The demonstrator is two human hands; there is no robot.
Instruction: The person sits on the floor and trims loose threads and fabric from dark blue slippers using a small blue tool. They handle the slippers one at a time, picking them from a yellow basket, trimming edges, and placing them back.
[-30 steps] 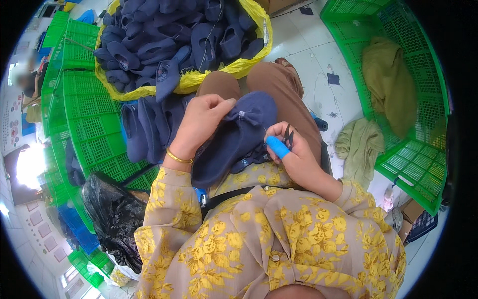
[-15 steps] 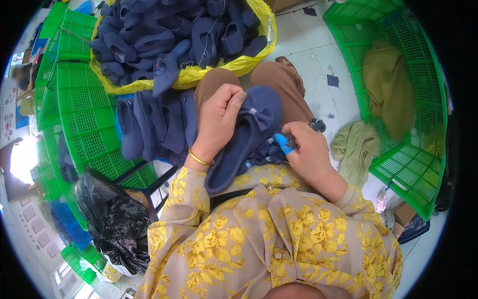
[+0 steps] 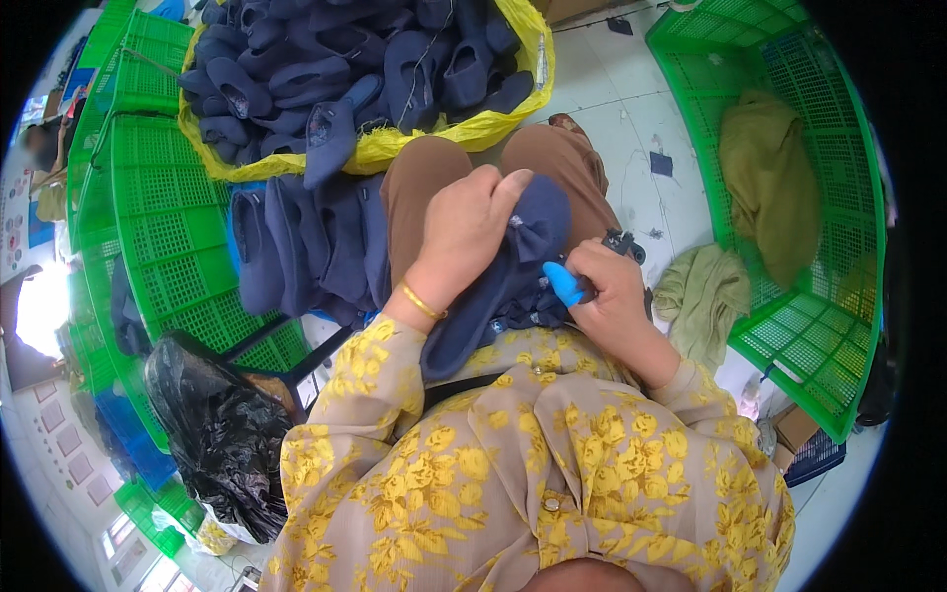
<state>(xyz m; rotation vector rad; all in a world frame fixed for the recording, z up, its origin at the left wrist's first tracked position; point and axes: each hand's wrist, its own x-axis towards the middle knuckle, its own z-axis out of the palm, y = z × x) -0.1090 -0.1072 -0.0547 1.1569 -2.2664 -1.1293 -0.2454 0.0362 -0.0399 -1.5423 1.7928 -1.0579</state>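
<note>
A navy fabric slipper point(image 3: 543, 202) lies across my lap, toe away from me. On its upper is a navy bow with a small shiny ornament at its middle. My left hand point(image 3: 466, 232) is closed at the slipper's left side near the toe, thumb against the upper, hiding part of it. Just right of the slipper, my right hand point(image 3: 614, 291) grips a black hand tool point(image 3: 623, 246), mostly covered by the fingers. A blue cover point(image 3: 562, 284) sits on the thumb. More navy bows with shiny centres point(image 3: 533, 308) are heaped on my lap beneath the slipper.
A yellow-edged sack point(image 3: 395, 148) full of navy slippers stands ahead. Several slippers point(image 3: 296, 242) stand in a row left of my knees. Green crates point(image 3: 173, 217) rise on the left. Another green crate point(image 3: 681, 99) with olive cloth is on the right. A black plastic bag point(image 3: 212, 434) lies lower left.
My left hand has shifted right and turned over the slipper's upper, covering more of it. The slipper has moved slightly right. My right hand and the black tool have shifted slightly right.
</note>
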